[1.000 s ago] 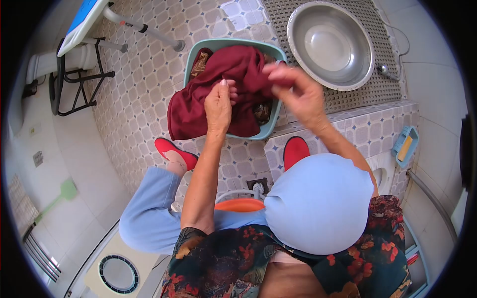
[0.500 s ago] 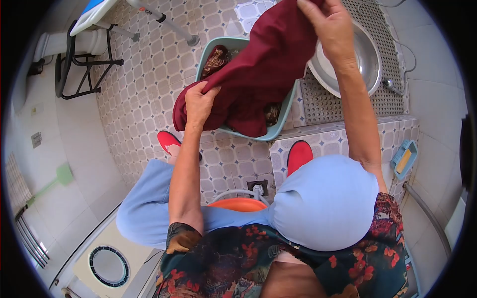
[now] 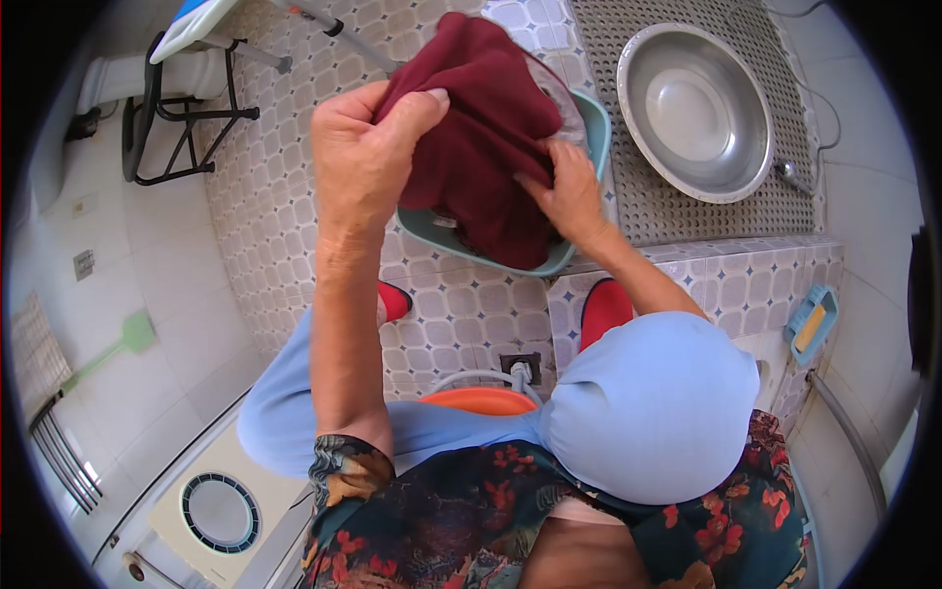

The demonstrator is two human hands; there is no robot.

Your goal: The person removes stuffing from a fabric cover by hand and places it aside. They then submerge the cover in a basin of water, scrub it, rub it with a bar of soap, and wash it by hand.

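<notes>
A dark red cloth (image 3: 481,128), perhaps a garment, hangs bunched over a light teal basin (image 3: 589,128) on the tiled floor. My left hand (image 3: 368,152) is raised at the cloth's left side, its fingers closed on the fabric. Lower down, my right hand (image 3: 574,191) grips the cloth's right edge, thumb and fingers pressed to it. The lower part of the cloth drops inside the basin and hides most of what lies there. A greyish, sheer-looking piece shows behind the cloth at the upper right.
To the right a metal bowl (image 3: 695,113) sits on a perforated mat (image 3: 638,211), beside a shower head (image 3: 788,171) with a hose. A black folding frame (image 3: 182,123) stands at the left. An orange basin (image 3: 481,401) is near my legs. A blue soap dish (image 3: 812,324) lies on the right.
My left hand has risen, and my right hand has come down from the upper right to the cloth's right side. The stretched cloth is now bunched above the basin.
</notes>
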